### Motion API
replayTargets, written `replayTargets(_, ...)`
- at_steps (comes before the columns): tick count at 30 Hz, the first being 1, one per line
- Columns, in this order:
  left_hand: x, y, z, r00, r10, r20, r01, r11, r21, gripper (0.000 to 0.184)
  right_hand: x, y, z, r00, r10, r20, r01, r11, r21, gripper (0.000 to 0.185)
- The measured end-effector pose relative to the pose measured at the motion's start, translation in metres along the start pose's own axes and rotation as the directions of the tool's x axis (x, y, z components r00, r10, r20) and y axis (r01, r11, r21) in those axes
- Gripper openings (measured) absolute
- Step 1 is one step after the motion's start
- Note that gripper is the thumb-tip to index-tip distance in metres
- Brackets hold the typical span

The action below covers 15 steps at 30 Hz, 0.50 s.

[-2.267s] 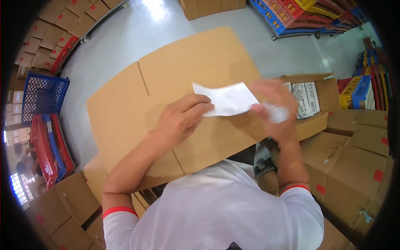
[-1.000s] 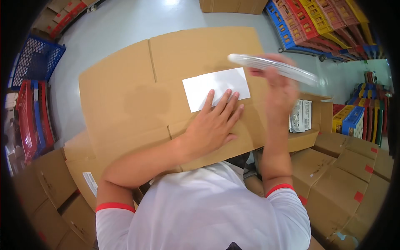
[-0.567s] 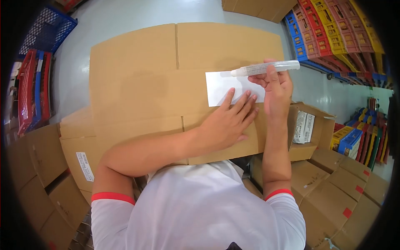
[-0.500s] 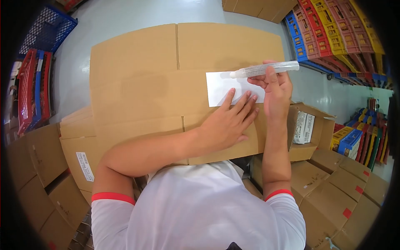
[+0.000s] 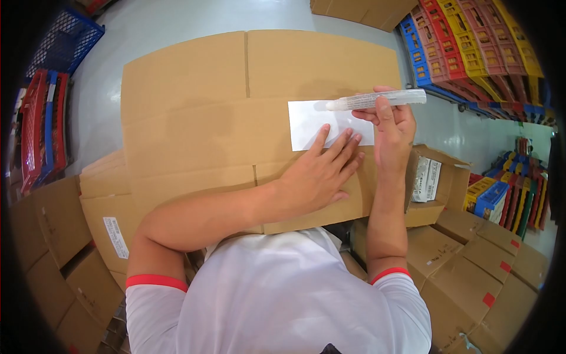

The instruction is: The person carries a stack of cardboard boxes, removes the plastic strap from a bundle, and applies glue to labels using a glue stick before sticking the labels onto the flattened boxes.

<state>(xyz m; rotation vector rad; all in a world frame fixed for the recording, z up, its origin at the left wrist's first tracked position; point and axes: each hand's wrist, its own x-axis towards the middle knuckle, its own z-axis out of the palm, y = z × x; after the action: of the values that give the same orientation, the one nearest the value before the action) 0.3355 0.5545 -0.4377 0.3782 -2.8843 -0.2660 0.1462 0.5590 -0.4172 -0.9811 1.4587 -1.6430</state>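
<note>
A blank white sheet of paper [image 5: 302, 130] lies on a flattened cardboard box [image 5: 188, 112] in front of me. My left hand [image 5: 323, 177] rests palm down with its fingers spread, the fingertips pressing on the paper's lower part. Between the fingers and thumb of my right hand [image 5: 392, 127] is a slim translucent glue tube [image 5: 368, 101] with a rounded white tip. The tube lies nearly level, its tip pointing left over the paper's upper part. Whether the tip touches the paper I cannot tell. The right hand covers the paper's right end.
An opened carton [image 5: 436, 186] holding a labelled packet stands at right. Closed cartons [image 5: 454, 283] are stacked below it, and more cartons [image 5: 65, 218] at left. Colourful crates [image 5: 466, 47] rise at upper right; red and blue crates [image 5: 44, 124] stand at far left.
The view has shifted slightly. The glue tube's back end has dipped a little in my right hand, while the left hand stays in place on the paper.
</note>
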Motion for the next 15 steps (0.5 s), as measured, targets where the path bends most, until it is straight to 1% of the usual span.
replayTargets(6, 0.0, -0.0007, -0.0005, 1.0, 0.006, 0.007, -0.006, 1.0, -0.006, 0.074, 0.0008, -0.0003, -0.0003, 1.0, -0.005, 0.007, 0.005, 1.0, -0.006, 0.033)
replayTargets(8, 0.0, -0.0007, -0.0004, 1.0, 0.007, 0.01, -0.007, 1.0, -0.006, 0.074, 0.0007, 0.0001, -0.0023, 0.999, -0.003, 0.044, 0.005, 0.999, -0.038, 0.031)
replayTargets(12, 0.0002, -0.0011, -0.0014, 1.0, 0.009, 0.02, -0.008, 1.0, -0.007, 0.075, 0.0007, -0.0012, -0.0008, 0.999, -0.008, 0.04, 0.009, 0.999, -0.044, 0.032)
replayTargets(15, 0.0002, -0.0012, -0.0016, 1.0, 0.01, 0.019, -0.01, 1.0, -0.006, 0.075, 0.0014, -0.0018, 0.0012, 1.0, -0.013, 0.004, 0.013, 1.0, -0.015, 0.033)
